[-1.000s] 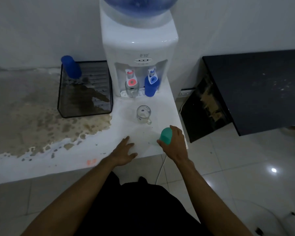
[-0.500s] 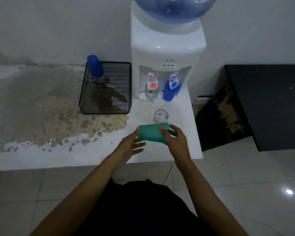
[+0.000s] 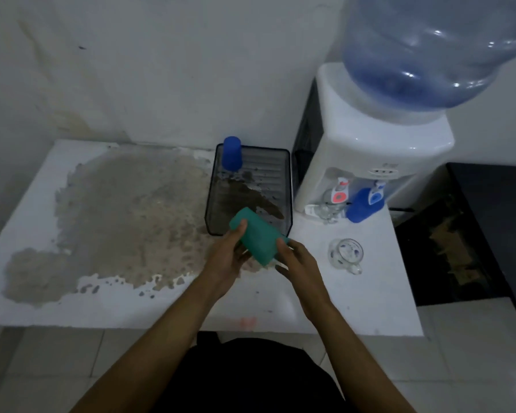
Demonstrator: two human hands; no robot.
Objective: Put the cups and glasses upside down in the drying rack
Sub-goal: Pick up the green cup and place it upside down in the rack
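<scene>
A green plastic cup [image 3: 258, 235] lies on its side in the air over the near edge of the dark drying rack [image 3: 286, 186]. My left hand [image 3: 227, 257] grips its far end and my right hand [image 3: 295, 259] holds its near end. A blue cup [image 3: 232, 153] stands upside down in the rack's far left corner. A clear glass mug [image 3: 345, 254] sits upright on the counter to the right. Under the dispenser taps stand another blue cup [image 3: 360, 205] and a clear glass [image 3: 328, 210].
A white water dispenser [image 3: 370, 156] with a big blue bottle [image 3: 429, 49] stands at the counter's right end. The white counter [image 3: 72, 305] has a large worn grey patch on the left. A dark cabinet [image 3: 489, 228] stands to the right, beyond the counter edge.
My right hand lifted the green cup from the counter's front edge; my left hand joined it. Both carried it left and forward to the rack's near edge, and the view shifted left.
</scene>
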